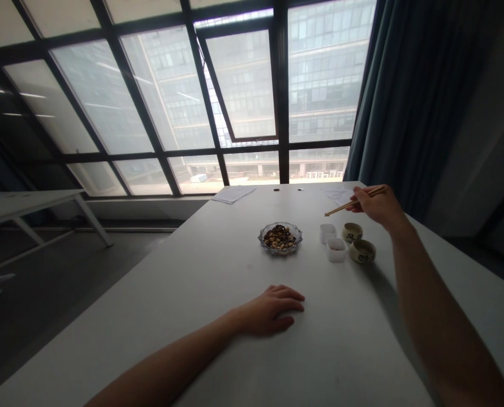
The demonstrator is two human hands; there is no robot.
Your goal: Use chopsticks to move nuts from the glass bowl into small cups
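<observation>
My right hand [379, 204] is closed around a pair of chopsticks [340, 211], raised above the table and pointing left. Their tips are close together; whether a small bit is pinched there is too small to tell. Below them stand two small clear plastic cups [336, 252] and two small ceramic bowls [362, 254] with dark markings. The nearer cup has something small in it. To their left is a scalloped glass dish [293, 250] of mixed nuts or beans [279, 236], pale and dark. My left hand [275, 310] lies on the tabletop in front of the dish, fingers stretched out, holding nothing.
The white table [218, 271] reaches toward the windows. Sheets of paper [233, 194] lie at its far left corner and another paper [337, 195] at the far right, behind my right hand. A second white table [31, 198] stands to the left, and a blue curtain [404, 113] hangs on the right.
</observation>
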